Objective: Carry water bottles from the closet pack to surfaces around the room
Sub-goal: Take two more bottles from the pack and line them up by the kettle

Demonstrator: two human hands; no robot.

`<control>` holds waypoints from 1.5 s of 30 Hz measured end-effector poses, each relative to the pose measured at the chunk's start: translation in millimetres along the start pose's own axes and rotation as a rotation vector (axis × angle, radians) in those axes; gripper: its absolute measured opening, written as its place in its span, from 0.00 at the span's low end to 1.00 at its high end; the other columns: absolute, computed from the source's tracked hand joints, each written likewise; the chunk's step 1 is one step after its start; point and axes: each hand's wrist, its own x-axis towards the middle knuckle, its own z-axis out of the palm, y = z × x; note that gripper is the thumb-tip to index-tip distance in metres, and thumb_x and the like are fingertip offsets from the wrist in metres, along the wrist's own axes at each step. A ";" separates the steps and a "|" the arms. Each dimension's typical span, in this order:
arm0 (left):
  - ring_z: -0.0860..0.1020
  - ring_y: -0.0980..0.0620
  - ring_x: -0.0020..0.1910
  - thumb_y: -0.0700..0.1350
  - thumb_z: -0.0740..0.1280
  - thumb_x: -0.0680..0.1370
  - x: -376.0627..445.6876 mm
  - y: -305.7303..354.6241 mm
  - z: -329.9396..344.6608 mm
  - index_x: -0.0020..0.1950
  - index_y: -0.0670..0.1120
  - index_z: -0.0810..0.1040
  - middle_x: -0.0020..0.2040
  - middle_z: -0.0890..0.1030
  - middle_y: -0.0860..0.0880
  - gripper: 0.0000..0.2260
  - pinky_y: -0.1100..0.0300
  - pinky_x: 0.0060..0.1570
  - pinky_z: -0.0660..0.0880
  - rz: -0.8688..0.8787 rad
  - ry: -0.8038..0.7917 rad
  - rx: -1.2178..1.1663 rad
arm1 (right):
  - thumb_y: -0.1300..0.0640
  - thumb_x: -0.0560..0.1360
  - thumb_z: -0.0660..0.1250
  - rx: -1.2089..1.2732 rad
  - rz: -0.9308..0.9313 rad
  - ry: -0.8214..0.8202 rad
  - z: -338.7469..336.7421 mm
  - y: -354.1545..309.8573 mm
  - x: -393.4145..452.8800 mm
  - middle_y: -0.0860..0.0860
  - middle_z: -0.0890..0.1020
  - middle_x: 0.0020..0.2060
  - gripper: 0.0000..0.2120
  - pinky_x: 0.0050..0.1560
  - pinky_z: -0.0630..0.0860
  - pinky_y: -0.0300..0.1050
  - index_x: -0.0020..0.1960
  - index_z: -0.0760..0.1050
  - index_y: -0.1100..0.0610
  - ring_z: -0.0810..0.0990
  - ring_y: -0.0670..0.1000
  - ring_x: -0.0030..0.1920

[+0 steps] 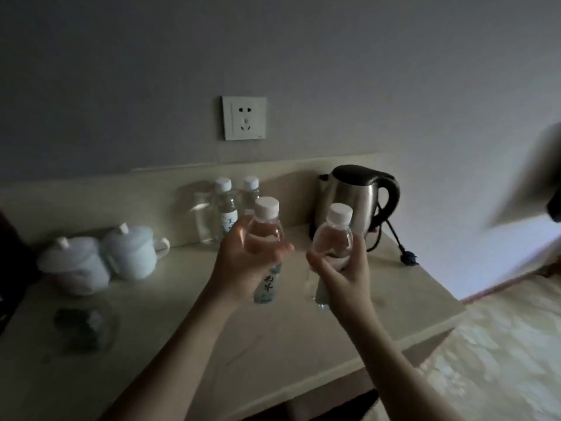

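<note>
I hold two small clear water bottles with white caps above a beige desk (188, 314). My left hand (243, 262) grips the left bottle (266, 226) round its middle, upright, its label showing below my fingers. My right hand (340, 268) grips the right bottle (335, 232) the same way, tilted slightly. Two more capped bottles (226, 205) stand at the back of the desk against the low backboard, behind the bottle in my left hand.
A steel electric kettle (358, 196) with a black cord and plug (408, 256) stands at the back right. Two white lidded cups (100, 256) sit at the left, a glass ashtray (83, 326) in front. A wall socket (244, 118) is above. Patterned bedding (501, 344) lies right.
</note>
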 end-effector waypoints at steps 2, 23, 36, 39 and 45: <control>0.81 0.56 0.40 0.41 0.77 0.65 5.8 -17.8 -4.3 0.51 0.47 0.78 0.41 0.83 0.52 0.17 0.64 0.38 0.76 -0.034 0.129 0.052 | 0.58 0.69 0.76 -0.001 -0.032 -0.064 12.2 19.8 18.1 0.43 0.82 0.46 0.22 0.48 0.80 0.42 0.58 0.70 0.45 0.82 0.45 0.48; 0.83 0.58 0.45 0.52 0.79 0.61 -12.9 -105.8 -21.3 0.55 0.56 0.72 0.46 0.84 0.56 0.27 0.57 0.47 0.79 -0.173 0.366 0.440 | 0.60 0.69 0.77 -0.092 0.115 -0.476 17.6 109.2 52.2 0.43 0.81 0.53 0.29 0.50 0.80 0.41 0.62 0.66 0.43 0.83 0.41 0.51; 0.81 0.53 0.46 0.46 0.81 0.66 45.5 -136.7 -77.0 0.55 0.47 0.75 0.49 0.82 0.52 0.23 0.72 0.38 0.70 -0.215 0.581 0.667 | 0.47 0.68 0.77 -0.433 0.098 -0.290 51.6 133.0 107.5 0.46 0.78 0.46 0.17 0.44 0.76 0.45 0.51 0.72 0.45 0.78 0.47 0.46; 0.82 0.50 0.47 0.47 0.80 0.67 61.1 -143.7 -92.4 0.52 0.50 0.72 0.50 0.83 0.51 0.21 0.60 0.42 0.76 -0.215 0.608 0.666 | 0.47 0.67 0.77 -0.402 0.107 -0.271 61.8 136.5 121.6 0.43 0.82 0.45 0.19 0.42 0.77 0.41 0.54 0.75 0.46 0.80 0.41 0.43; 0.79 0.46 0.46 0.47 0.79 0.67 74.9 -151.2 -112.0 0.49 0.46 0.75 0.47 0.79 0.47 0.17 0.46 0.47 0.78 -0.116 0.580 0.777 | 0.48 0.66 0.78 -0.383 0.099 -0.260 72.9 141.5 134.3 0.40 0.83 0.44 0.21 0.40 0.76 0.39 0.55 0.74 0.44 0.81 0.38 0.43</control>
